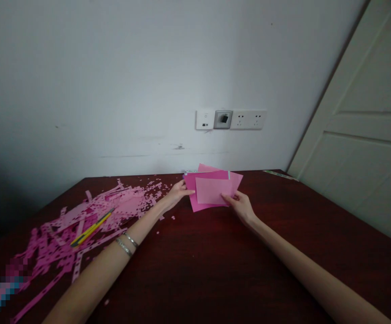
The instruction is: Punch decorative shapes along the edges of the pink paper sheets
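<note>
Toward the back of the dark red table, both hands hold a small fan of pink paper sheets point(213, 191) off the surface. A lighter pink sheet lies in front of darker pink ones, and more light pink corners stick out behind. My left hand point(179, 191) pinches the left edge, its thumb in front of the sheets. My right hand point(240, 204) grips the lower right edge, thumb also in front. A pale strip shows along the top of the darker sheet. The fingers behind the paper are hidden.
Left of my left arm lies a heap of pink paper scraps and punched strips point(60, 238), with a yellow utility knife point(92, 228) on top. A thin printed strip point(280, 175) rests at the back right. Behind the table point(215, 270) is a wall with sockets point(247, 120).
</note>
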A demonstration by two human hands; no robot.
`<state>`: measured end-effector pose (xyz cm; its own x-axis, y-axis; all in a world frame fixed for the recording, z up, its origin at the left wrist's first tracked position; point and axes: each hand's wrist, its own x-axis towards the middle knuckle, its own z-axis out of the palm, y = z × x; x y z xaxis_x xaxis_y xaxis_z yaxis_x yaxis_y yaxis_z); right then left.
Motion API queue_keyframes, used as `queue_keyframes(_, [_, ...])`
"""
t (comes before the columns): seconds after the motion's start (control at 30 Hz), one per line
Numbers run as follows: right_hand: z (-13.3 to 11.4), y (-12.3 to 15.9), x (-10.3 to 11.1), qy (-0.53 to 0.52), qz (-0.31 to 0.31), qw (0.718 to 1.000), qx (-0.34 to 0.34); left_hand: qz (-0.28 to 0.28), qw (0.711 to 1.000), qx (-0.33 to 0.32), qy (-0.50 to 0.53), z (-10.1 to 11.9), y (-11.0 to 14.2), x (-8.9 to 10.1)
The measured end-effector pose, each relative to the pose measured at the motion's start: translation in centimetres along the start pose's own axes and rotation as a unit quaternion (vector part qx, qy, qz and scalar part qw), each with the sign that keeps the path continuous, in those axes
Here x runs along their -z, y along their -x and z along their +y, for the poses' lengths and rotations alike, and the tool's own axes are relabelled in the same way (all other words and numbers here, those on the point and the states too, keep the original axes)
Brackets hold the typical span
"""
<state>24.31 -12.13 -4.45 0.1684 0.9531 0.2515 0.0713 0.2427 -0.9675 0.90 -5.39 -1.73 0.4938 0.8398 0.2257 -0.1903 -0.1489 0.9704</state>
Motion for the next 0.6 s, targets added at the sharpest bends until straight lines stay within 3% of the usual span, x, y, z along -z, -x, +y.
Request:
queue_keyframes(0.13, [-0.7,0.1,-0.6,0.019,0.015,1.000,0.014,0.045,0.998,-0.014,-0.037,-0.2,-0.8,-0.5])
queue_keyframes(0.27, [-0.7,0.0,-1.1,0.030,0.015,0.999,-0.012,0.107,0.991,-0.047,-0.062,-0.2,-0.8,-1.0])
queue_keyframes(0.43, [-0.4,0.1,-1.0,0.004,-0.039,0.999,-0.004,0.087,0.993,-0.024,-0.080,-0.3,0.1,-1.7])
queue_keyframes(0.6, [-0.8,-0.1,-1.5,0.035,-0.035,0.999,0.010,0.064,0.992,-0.022,-0.104,0.6,0.3,-2.6])
